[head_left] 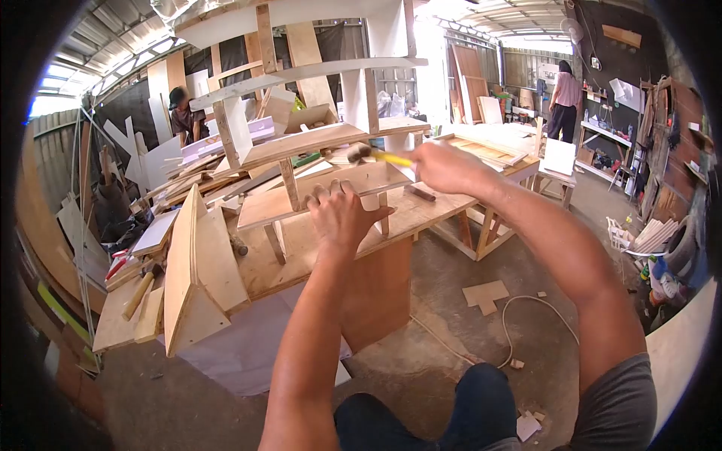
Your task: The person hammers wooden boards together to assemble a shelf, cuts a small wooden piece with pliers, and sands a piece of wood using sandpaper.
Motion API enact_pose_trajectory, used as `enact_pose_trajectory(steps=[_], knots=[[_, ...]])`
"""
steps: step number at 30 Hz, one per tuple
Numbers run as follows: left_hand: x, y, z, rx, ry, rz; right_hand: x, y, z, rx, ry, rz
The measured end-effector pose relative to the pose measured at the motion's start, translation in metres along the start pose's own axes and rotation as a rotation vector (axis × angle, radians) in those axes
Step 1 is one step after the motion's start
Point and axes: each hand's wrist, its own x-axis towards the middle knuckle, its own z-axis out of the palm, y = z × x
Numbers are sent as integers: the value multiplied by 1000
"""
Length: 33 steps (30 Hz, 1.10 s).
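My right hand (451, 168) is closed around the yellow handle of a hammer (392, 158). The hammer's head is raised slightly above a plywood shelf frame (263, 207), pointing left. A small nail appears to stand in the board below it. My left hand (336, 216) grips the near edge of this frame, its fingers bent over the board and its thumb stretched to the right. The frame lies on a wooden workbench (316, 259). Right of the frame, a small dark-brown block-like thing (420, 194) rests on the bench.
An angled plywood piece (188, 278) stands at the left, beside another hammer with a wooden handle (138, 295). A tall shelf structure (308, 143) rises behind. Two people (565, 94) (184, 120) are farther back. A cable (508, 323) and wood scraps lie on the floor.
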Motion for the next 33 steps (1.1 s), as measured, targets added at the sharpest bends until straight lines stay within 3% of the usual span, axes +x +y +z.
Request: enact_pose_trajectory(steps=[2,3,7,10,11,14,15,18,19,22,26,27,30,31,33], knots=[[0,2,-4,7,-33,-9,4,10,11,64,179,-19],[0,2,-6,14,-49,-12,-5,-6,5,71,-17,186],[-1,-1,-4,0,-8,9,-17,-7,10,0,-113,163],[0,2,-5,-17,-31,-7,-18,-11,6,53,171,5],[0,1,-5,-21,-19,-6,-21,-16,1,74,82,106],[1,2,-6,-15,-50,-17,-18,-9,21,-140,11,32],[1,3,-6,-11,-67,-22,-10,-12,2,-28,-173,125],[1,1,-7,5,-47,-5,0,9,20,28,181,-18],[1,1,-6,3,-45,-6,-20,-24,3,66,7,172],[1,3,-6,-2,-71,-11,-15,-9,29,-133,-2,43],[3,2,-8,31,-105,-18,3,5,22,76,164,12],[3,2,-7,40,-101,-14,-9,-16,10,110,28,144],[3,3,-7,-1,-107,-24,-13,-8,40,-55,71,65],[4,5,-9,2,-122,-26,-13,-7,24,8,-35,89],[4,4,-14,20,-155,-30,-11,-12,12,65,9,127]])
